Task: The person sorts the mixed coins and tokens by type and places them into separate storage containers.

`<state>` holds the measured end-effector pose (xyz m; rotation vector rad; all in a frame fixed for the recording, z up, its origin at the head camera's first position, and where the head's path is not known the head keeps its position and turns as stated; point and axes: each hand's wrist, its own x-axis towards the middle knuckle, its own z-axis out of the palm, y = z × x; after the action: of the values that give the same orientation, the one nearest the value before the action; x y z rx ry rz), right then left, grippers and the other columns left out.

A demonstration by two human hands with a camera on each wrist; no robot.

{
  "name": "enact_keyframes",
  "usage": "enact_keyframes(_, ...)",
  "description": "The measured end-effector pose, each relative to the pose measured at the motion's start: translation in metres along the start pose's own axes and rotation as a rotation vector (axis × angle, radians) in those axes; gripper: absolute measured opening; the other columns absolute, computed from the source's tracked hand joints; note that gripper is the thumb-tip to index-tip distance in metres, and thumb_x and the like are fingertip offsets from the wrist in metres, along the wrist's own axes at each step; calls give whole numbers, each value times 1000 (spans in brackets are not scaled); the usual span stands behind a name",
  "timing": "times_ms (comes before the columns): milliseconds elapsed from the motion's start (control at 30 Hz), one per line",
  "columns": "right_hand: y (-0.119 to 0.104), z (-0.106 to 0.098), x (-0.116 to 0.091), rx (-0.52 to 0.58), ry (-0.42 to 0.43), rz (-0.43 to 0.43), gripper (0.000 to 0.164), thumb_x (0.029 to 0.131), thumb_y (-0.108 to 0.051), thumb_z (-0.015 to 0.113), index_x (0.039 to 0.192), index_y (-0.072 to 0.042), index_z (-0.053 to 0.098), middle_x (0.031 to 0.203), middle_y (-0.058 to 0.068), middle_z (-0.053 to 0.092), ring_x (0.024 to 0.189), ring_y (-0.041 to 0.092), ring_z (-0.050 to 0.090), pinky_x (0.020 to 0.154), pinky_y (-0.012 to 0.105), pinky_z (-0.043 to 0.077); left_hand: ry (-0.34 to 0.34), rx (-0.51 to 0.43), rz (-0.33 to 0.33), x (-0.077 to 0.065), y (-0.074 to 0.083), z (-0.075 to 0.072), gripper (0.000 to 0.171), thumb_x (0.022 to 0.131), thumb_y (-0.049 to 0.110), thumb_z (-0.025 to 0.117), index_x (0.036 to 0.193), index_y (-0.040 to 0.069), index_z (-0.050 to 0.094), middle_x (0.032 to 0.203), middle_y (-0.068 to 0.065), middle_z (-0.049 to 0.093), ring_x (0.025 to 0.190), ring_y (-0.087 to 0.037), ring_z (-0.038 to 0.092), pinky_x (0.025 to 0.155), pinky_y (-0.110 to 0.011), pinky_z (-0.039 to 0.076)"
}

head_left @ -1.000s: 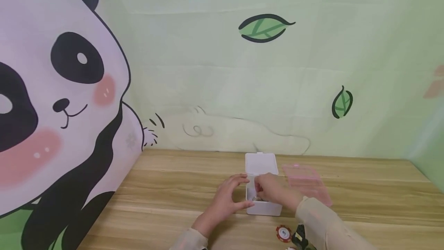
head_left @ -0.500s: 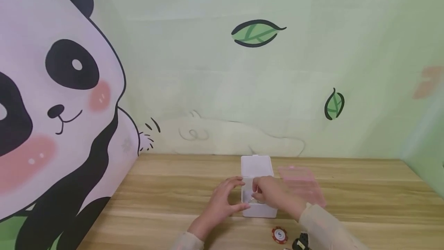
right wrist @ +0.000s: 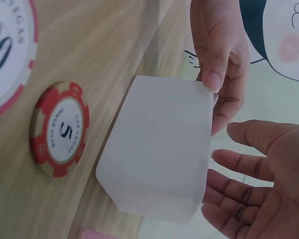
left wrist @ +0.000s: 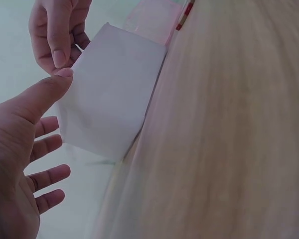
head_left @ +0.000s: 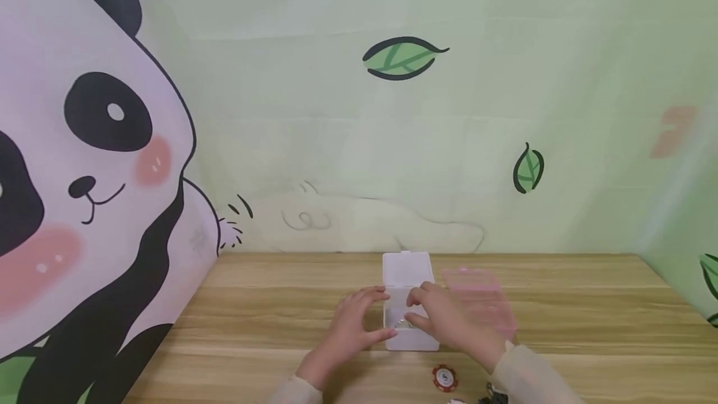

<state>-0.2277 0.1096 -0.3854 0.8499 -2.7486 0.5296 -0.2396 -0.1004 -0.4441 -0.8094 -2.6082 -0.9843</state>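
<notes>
As two hands meet at a small white box (head_left: 412, 340) standing open on a wood-grain table (head_left: 280, 317), the person's left hand (head_left: 354, 323) spans its left side, fingers extended and spread, thumb touching the near corner of the rim. The right hand (head_left: 443, 317) is poised over the opening, its thumb and loosely bent fingers apart. The lid (head_left: 406, 268), hinged at the far edge, is tipped back, and a glinting item (head_left: 402, 323) lies inside, too small to identify. Just to the right, partly behind the right forearm, sits a translucent pink case (head_left: 485, 307). Nearer the person lie a red-and-white poker chip (head_left: 445, 378) marked 5, a second chip (right wrist: 5, 55), only partly in view, and a dark object (head_left: 495, 395) of unclear form, close to the right sleeve (head_left: 533, 374). A cartoon panda (head_left: 123, 204) fills the left of a pale green backdrop (head_left: 314, 98).
</notes>
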Motion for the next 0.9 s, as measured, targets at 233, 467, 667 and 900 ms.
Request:
enact_keyframes(233,1,-3,-9,27,65,59,26,84,-19,72,104,-5,63,102,11,65,97,26,63,86,42,52,3,65,14,1,8,-4,55,79,40,75,126,18,57,138,-6,55,128,-29,47,106,-56,34)
enact_keyframes(467,8,-8,-20,24,89,141,36,84,-20,73,115,-5,62,115,14,64,110,30,60,96,45,49,137,215,154,3,25,-1,54,71,38,81,117,17,62,123,-5,62,116,-24,55,98,-47,44)
enact_keyframes(667,16,-15,-31,-25,126,123,38,83,-22,73,116,-5,62,118,13,64,114,31,60,97,45,49,193,266,275,2,42,3,57,66,39,84,114,17,62,118,-4,61,112,-21,58,95,-42,46)
enact_keyframes(900,30,-19,-44,-134,190,101,43,81,-28,74,117,-8,63,116,13,66,109,31,62,94,47,50,218,239,407,-1,61,12,58,63,38,87,112,19,62,113,1,59,103,-15,57,88,-31,47)
